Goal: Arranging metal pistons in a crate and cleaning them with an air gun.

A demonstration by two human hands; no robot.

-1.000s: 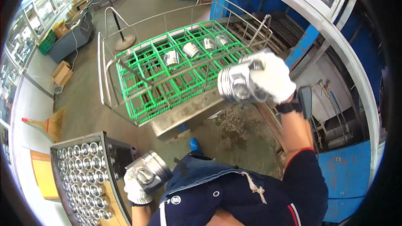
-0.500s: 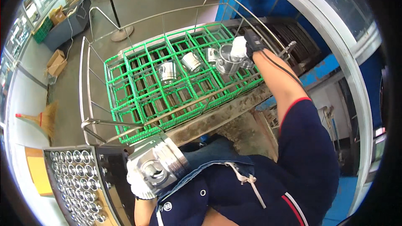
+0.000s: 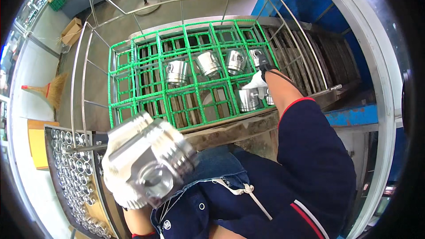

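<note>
My left hand (image 3: 116, 175), in a white glove, grips a shiny metal piston (image 3: 170, 150) in front of my body. Motion blurs it, and a second piston (image 3: 130, 126) seems to lie against it in the same hand. My gloved right hand (image 3: 256, 81) reaches into the near right part of a green divided crate (image 3: 179, 129). Its fingers close on a piston (image 3: 248, 101) standing in a front-row cell, beside another piston partly hidden by my forearm. Several more pistons, such as the leftmost one (image 3: 177, 72), stand in the row behind.
The crate rests on a slatted conveyor (image 3: 290, 55) with metal guard rails (image 3: 181, 0) around it. At lower left a tray (image 3: 49, 150) holds rows of round metal parts. A broom (image 3: 51, 89) and a cardboard box (image 3: 71, 31) are at the left; a blue machine frame rises at right.
My right hand has come down and nearer with its piston, which now stands in a front cell. My left hand has moved left and tilted its load. The view has shifted.
</note>
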